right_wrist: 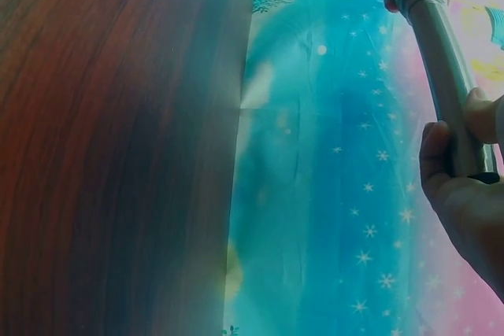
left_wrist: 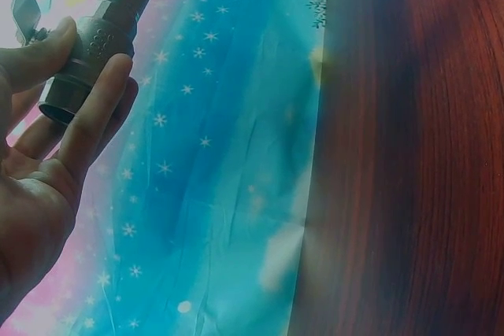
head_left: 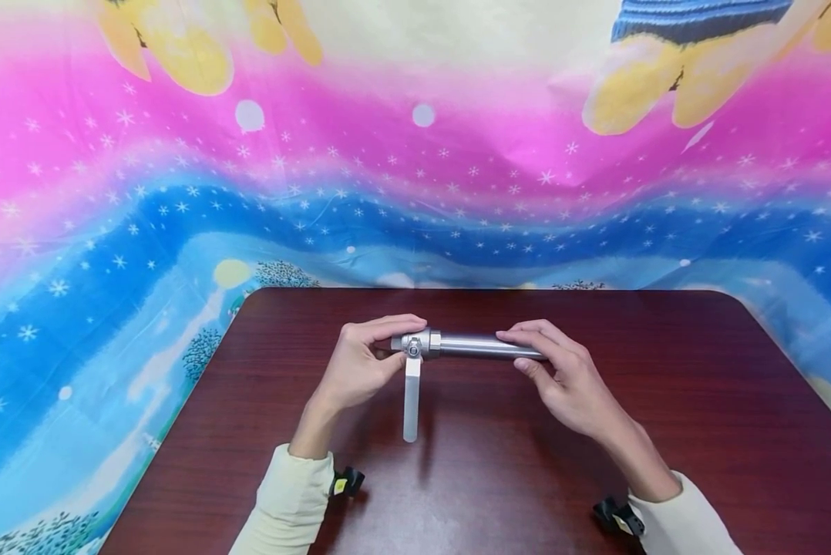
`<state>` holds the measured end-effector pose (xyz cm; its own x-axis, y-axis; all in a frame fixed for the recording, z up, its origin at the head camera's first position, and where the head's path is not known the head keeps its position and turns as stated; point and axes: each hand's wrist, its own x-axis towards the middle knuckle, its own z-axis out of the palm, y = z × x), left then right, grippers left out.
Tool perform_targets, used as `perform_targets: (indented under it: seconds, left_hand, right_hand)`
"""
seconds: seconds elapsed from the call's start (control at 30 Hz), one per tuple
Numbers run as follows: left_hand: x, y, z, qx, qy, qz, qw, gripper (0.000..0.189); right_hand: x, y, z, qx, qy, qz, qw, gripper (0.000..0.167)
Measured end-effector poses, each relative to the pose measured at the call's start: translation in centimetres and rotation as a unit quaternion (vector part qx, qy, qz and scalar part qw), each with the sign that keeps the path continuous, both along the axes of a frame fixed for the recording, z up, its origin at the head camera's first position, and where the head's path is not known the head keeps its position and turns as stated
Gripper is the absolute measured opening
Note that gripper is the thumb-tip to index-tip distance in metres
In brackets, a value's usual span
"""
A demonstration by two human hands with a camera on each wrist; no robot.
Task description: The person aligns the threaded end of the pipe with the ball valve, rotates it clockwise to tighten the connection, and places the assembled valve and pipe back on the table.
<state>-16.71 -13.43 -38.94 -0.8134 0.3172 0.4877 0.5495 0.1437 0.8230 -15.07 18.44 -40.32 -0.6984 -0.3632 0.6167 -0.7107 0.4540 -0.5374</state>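
Observation:
A metal ball valve [head_left: 425, 341] is joined in line with a smooth steel pipe [head_left: 474, 345]; together they lie level across the head view, held above the table. The valve's flat lever handle [head_left: 412, 401] points toward me. My left hand [head_left: 360, 362] grips the valve body at its left end, thumb on the near side and fingers on the far side. In the left wrist view the valve's open end [left_wrist: 64, 100] shows between thumb and fingers. My right hand [head_left: 568, 381] holds the pipe near its right end, thumb below and fingers over it.
A dark reddish wooden table [head_left: 499, 478] with rounded far corners lies under both hands. Behind it hangs a pink and blue cloth [head_left: 388, 169] printed with snowflakes. Black wrist straps [head_left: 620, 518] sit at both cream sleeves [head_left: 287, 493].

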Motion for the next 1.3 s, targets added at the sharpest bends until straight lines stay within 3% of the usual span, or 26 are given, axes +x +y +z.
perform_targets:
  seconds: [0.27,0.6,1.3]
  left_hand:
    - [0.06,-0.02,-0.04,-0.009,-0.001,0.007,0.9999,0.048]
    - [0.03,0.08,0.0,-0.003,-0.004,0.006,1.0,0.049]
    - [-0.01,0.08,0.12,-0.015,0.001,0.014,0.9998,0.05]
  right_hand:
    - [0.32,-0.04,0.06,0.02,-0.025,-0.002,0.9995,0.058]
    - [0.18,-0.03,0.0,-0.003,-0.005,-0.012,0.9999,0.054]
    - [0.25,-0.09,0.23,0.016,-0.03,-0.009,0.9994,0.055]
